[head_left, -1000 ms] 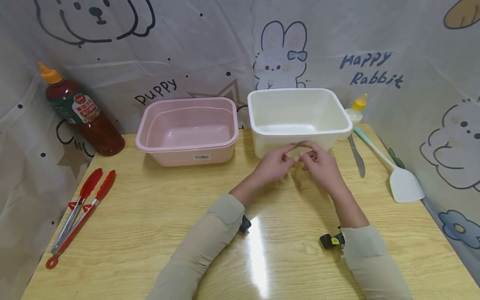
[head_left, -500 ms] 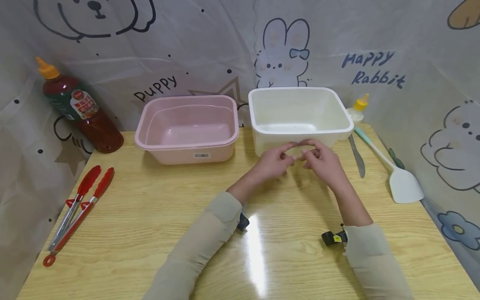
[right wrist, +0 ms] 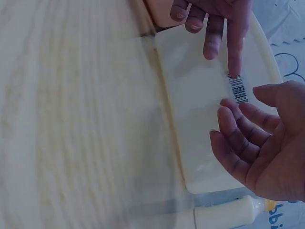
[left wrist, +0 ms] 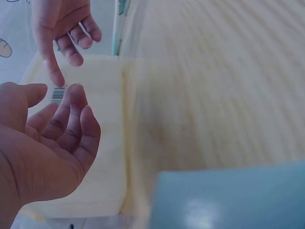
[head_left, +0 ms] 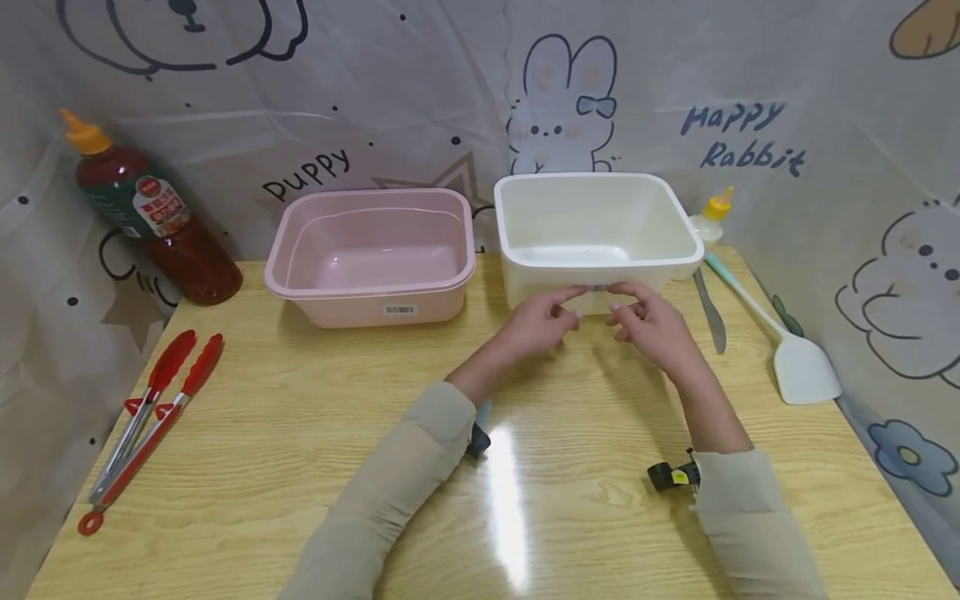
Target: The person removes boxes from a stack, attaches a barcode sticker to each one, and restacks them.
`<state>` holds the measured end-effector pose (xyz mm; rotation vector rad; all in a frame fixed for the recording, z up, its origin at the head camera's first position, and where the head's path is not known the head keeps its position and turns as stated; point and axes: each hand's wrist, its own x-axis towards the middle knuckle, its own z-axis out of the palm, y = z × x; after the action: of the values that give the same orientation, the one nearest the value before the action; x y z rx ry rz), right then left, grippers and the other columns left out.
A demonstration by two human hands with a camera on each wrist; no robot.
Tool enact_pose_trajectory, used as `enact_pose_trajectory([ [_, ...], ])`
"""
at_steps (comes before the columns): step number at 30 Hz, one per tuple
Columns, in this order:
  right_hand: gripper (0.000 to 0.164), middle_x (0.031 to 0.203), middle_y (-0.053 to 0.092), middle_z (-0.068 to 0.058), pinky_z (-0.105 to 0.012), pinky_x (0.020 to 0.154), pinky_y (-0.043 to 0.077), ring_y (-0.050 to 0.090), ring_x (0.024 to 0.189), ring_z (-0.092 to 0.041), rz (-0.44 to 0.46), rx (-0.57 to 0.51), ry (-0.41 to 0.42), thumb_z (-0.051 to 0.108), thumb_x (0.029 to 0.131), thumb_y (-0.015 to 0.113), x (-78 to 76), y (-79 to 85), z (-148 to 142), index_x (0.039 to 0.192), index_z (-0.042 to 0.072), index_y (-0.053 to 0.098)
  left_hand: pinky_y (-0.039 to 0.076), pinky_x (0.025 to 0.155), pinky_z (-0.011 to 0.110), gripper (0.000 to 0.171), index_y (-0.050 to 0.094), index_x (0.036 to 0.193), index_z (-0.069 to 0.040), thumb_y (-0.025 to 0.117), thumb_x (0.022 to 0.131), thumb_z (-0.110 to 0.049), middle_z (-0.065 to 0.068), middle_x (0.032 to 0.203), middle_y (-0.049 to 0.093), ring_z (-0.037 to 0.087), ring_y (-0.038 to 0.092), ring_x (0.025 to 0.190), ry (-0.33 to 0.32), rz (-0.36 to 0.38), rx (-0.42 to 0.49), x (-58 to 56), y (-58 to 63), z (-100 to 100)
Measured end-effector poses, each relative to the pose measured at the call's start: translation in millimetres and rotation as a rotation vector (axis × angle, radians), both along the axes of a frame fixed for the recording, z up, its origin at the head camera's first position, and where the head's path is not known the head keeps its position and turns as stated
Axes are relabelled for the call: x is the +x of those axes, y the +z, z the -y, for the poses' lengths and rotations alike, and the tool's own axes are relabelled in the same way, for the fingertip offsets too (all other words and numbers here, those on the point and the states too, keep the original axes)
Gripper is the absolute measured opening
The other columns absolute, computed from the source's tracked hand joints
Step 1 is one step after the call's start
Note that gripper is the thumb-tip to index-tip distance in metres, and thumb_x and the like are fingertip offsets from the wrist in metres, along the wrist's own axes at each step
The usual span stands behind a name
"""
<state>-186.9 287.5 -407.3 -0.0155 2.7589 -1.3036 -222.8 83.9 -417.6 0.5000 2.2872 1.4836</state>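
Observation:
The white basin stands at the back of the table, a small barcode sticker on its front wall. My left hand extends its index finger to the sticker's left end. From the other side, the index finger of my right hand reaches the right end. Both hands hold nothing, and their other fingers bend loosely. In the left wrist view the barcode sticker lies between the two hands; the right wrist view also shows the barcode sticker. Whether the fingertips touch the wall is hard to tell.
A pink basin stands left of the white one. At far left are a red sauce bottle and red-tipped tongs. On the right lie a knife and white spatula, near a yellow-capped bottle.
The two hands have drawn slightly apart, left hand leftward and right hand rightward. The barcode sticker, covered by the fingers before, now shows between the index fingertips.

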Motion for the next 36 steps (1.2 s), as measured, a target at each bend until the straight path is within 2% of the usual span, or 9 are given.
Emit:
enact_pose_trajectory([
  [3, 0.046, 0.114, 0.071, -0.026, -0.039, 0.079, 0.059, 0.071, 0.085, -0.034, 0.010, 0.014, 0.035, 0.033, 0.107, 0.050, -0.4, -0.9, 0, 0.148, 0.013, 0.047, 0.051, 0.056, 0.026, 0.049, 0.047, 0.153, -0.025, 0.056, 0.105, -0.025, 0.011, 0.107, 0.076, 0.038, 0.071, 0.086, -0.041, -0.005, -0.019, 0.1, -0.1, 1],
  [6, 0.046, 0.117, 0.071, -0.024, -0.042, 0.080, 0.059, 0.071, 0.086, -0.035, -0.015, 0.015, 0.065, 0.036, 0.106, 0.050, -1.2, 1.7, 3, 0.149, 0.017, 0.048, 0.053, 0.059, 0.027, 0.051, 0.043, 0.155, -0.024, 0.055, 0.105, -0.027, 0.013, 0.110, 0.076, 0.038, 0.072, 0.087, -0.077, -0.016, -0.012, 0.4, 1.1, 0],
  [11, 0.044, 0.114, 0.072, -0.023, -0.045, 0.081, 0.058, 0.070, 0.089, -0.039, -0.060, 0.044, 0.003, 0.036, 0.107, 0.048, 2.3, 3.9, -3, 0.147, 0.020, 0.051, 0.059, 0.069, 0.043, 0.049, 0.046, 0.154, -0.025, 0.056, 0.105, -0.026, 0.014, 0.112, 0.075, 0.039, 0.071, 0.084, -0.047, -0.003, 0.006, 0.7, -0.4, 2],
  [16, 0.046, 0.113, 0.072, -0.022, -0.033, 0.071, 0.055, 0.071, 0.086, -0.036, -0.035, 0.081, 0.030, 0.032, 0.106, 0.050, 2.8, -1.7, -4, 0.150, 0.017, 0.050, 0.055, 0.060, 0.032, 0.051, 0.045, 0.154, -0.024, 0.056, 0.105, -0.027, 0.011, 0.110, 0.076, 0.033, 0.069, 0.078, -0.070, -0.010, -0.045, -0.5, -6.9, -2],
  [21, 0.047, 0.114, 0.072, -0.020, -0.031, 0.069, 0.053, 0.071, 0.088, -0.036, -0.071, 0.087, 0.031, 0.039, 0.106, 0.048, 3.4, 2.1, 0, 0.151, 0.023, 0.050, 0.051, 0.055, 0.027, 0.050, 0.045, 0.154, -0.027, 0.055, 0.105, -0.028, 0.013, 0.113, 0.075, 0.039, 0.071, 0.082, -0.062, -0.011, 0.000, -1.7, -1.9, -5],
  [25, 0.047, 0.113, 0.072, -0.022, -0.031, 0.070, 0.054, 0.070, 0.087, -0.036, -0.074, 0.095, -0.001, 0.038, 0.107, 0.047, 5.2, 1.1, -5, 0.150, 0.020, 0.051, 0.055, 0.060, 0.036, 0.046, 0.050, 0.151, -0.028, 0.056, 0.105, -0.025, 0.014, 0.111, 0.075, 0.041, 0.070, 0.084, -0.014, 0.013, 0.031, -1.5, -0.8, -1],
  [29, 0.049, 0.113, 0.073, -0.022, -0.030, 0.068, 0.054, 0.071, 0.085, -0.035, -0.054, 0.082, 0.045, 0.036, 0.106, 0.050, 4.5, -5.8, -2, 0.152, 0.019, 0.048, 0.060, 0.067, 0.047, 0.050, 0.046, 0.154, -0.026, 0.058, 0.104, -0.027, 0.014, 0.110, 0.076, 0.041, 0.071, 0.084, -0.026, 0.018, 0.044, 1.3, -7.1, -2],
  [33, 0.047, 0.113, 0.073, -0.021, -0.032, 0.070, 0.055, 0.071, 0.086, -0.036, -0.084, 0.072, 0.042, 0.039, 0.106, 0.049, 4.5, -1.2, 2, 0.151, 0.024, 0.049, 0.057, 0.062, 0.037, 0.053, 0.043, 0.155, -0.025, 0.057, 0.104, -0.029, 0.015, 0.112, 0.075, 0.041, 0.072, 0.085, -0.032, 0.002, 0.062, 3.6, -3.5, -5],
  [36, 0.045, 0.112, 0.073, -0.022, -0.033, 0.071, 0.054, 0.070, 0.086, -0.037, -0.099, 0.071, 0.009, 0.038, 0.107, 0.048, 5.4, 1.5, -2, 0.149, 0.022, 0.050, 0.051, 0.058, 0.028, 0.050, 0.045, 0.154, -0.025, 0.057, 0.105, -0.028, 0.015, 0.112, 0.075, 0.042, 0.072, 0.086, -0.008, -0.007, 0.065, 3.7, 1.1, -2],
])
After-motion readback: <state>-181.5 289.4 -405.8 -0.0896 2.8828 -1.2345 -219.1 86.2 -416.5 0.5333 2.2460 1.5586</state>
